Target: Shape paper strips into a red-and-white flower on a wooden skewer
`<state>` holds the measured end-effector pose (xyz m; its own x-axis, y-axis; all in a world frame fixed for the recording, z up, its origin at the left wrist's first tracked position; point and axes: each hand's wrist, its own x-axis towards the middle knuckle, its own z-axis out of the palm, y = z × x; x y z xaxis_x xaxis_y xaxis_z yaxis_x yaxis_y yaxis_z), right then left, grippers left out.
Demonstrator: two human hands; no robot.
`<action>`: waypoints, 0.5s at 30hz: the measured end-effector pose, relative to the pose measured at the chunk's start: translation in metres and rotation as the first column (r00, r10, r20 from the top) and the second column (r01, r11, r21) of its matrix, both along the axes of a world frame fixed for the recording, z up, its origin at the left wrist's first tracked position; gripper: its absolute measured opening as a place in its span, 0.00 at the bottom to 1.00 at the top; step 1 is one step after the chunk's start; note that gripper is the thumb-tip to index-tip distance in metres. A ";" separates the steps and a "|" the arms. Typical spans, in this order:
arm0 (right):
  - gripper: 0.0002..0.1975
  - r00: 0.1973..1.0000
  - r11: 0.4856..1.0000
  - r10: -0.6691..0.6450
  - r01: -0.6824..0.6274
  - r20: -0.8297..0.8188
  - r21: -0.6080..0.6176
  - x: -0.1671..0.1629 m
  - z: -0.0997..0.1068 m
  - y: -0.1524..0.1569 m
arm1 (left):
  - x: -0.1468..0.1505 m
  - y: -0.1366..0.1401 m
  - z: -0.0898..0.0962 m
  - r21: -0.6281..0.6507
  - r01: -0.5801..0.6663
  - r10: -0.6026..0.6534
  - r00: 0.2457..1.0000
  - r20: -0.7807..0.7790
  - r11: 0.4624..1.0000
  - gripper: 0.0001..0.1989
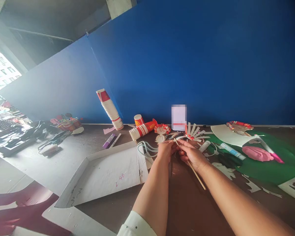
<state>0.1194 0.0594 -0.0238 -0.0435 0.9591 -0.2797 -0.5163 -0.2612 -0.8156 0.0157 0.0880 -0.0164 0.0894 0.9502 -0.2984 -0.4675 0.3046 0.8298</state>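
Note:
A thin wooden stick slants through my right hand, whose fingers are closed round it. Its upper end shows between my two hands, and its lower end points toward me. My left hand is closed close beside the right one, near the stick's upper end. What its fingers pinch is hidden. Just beyond my hands lie a cut-cup figure with a drawn face and a fan of white paper strips with a red centre. White looped cord lies left of my left hand.
An open cardboard box lid lies on the left. Behind it stand stacked paper cups and a purple marker. On the right are a glue stick, black scissors, pink crumpled material, a green sheet and paper scraps.

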 end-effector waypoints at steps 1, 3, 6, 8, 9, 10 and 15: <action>0.23 1.000 1.000 0.004 -0.004 0.018 0.004 0.000 0.000 0.000 | 0.000 0.000 0.000 -0.001 -0.001 0.001 1.000 0.010 1.000 0.05; 0.24 0.999 1.000 0.013 -0.014 0.051 0.014 0.001 -0.001 -0.001 | -0.001 0.001 -0.001 -0.006 0.002 -0.002 1.000 0.025 1.000 0.05; 0.26 0.995 0.999 0.021 -0.025 0.094 0.035 0.001 -0.001 -0.001 | -0.001 0.001 -0.002 -0.001 0.006 -0.006 0.999 0.044 1.000 0.07; 0.26 0.993 0.999 0.025 -0.030 0.115 0.043 0.002 -0.001 -0.001 | -0.001 0.001 -0.001 0.005 0.008 -0.008 0.999 0.053 1.000 0.06; 0.26 0.992 0.998 0.029 -0.034 0.125 0.045 0.003 -0.001 -0.001 | -0.001 0.001 -0.001 0.006 0.007 -0.007 0.999 0.054 1.000 0.06; 0.26 0.991 0.998 0.032 -0.038 0.132 0.046 0.003 -0.001 0.000 | -0.001 0.001 0.000 0.006 0.004 -0.005 0.999 0.051 1.000 0.06; 0.27 0.989 0.998 0.040 -0.045 0.139 0.033 0.005 0.002 -0.002 | -0.001 0.002 0.000 0.002 0.001 -0.001 1.000 0.016 1.000 0.06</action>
<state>0.1245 0.0577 -0.0223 -0.0473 0.9668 -0.2512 -0.3871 -0.2496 -0.8876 0.0145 0.0899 -0.0160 0.0946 0.9508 -0.2950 -0.4804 0.3031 0.8230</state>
